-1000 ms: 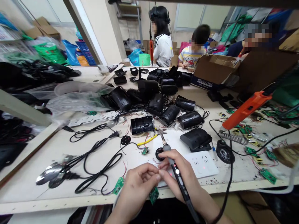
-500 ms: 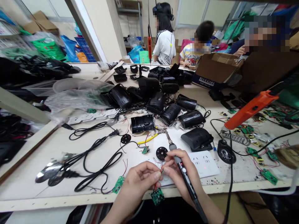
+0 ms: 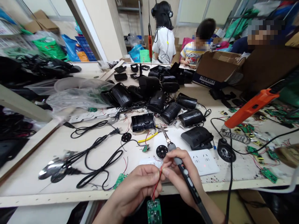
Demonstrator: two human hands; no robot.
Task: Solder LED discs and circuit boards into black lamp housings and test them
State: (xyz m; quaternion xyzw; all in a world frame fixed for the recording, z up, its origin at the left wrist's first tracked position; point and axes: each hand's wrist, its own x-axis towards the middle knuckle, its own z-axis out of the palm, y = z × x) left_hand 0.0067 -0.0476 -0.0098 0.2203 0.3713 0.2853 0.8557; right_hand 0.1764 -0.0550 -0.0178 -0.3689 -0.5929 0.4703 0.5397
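Observation:
My left hand [image 3: 142, 183] pinches thin red and black wires [image 3: 156, 185] between thumb and fingers. From these wires a green circuit board [image 3: 154, 212] hangs below the hands, in front of the table edge. My right hand [image 3: 182, 171] is closed around a soldering iron [image 3: 185, 172], its tip pointing up and away over the table. Thumb and index finger of that hand also meet the wires beside my left fingertips. Just beyond them lies a round black disc [image 3: 161, 151] with holes. A white power strip [image 3: 204, 161] sits under and right of my right hand.
Black plastic housings [image 3: 170, 113] are heaped across the middle. Black power cords [image 3: 100, 161] and another circuit board [image 3: 120, 181] lie left. An orange electric screwdriver [image 3: 252, 109] hangs at right near the iron's coil holder [image 3: 237, 138]. Several people are beyond the table, near a cardboard box [image 3: 217, 68].
The circuit board has dropped lower and turned, showing more of its face and a longer stretch of wire. Both hands stay together, and the iron remains in my right hand.

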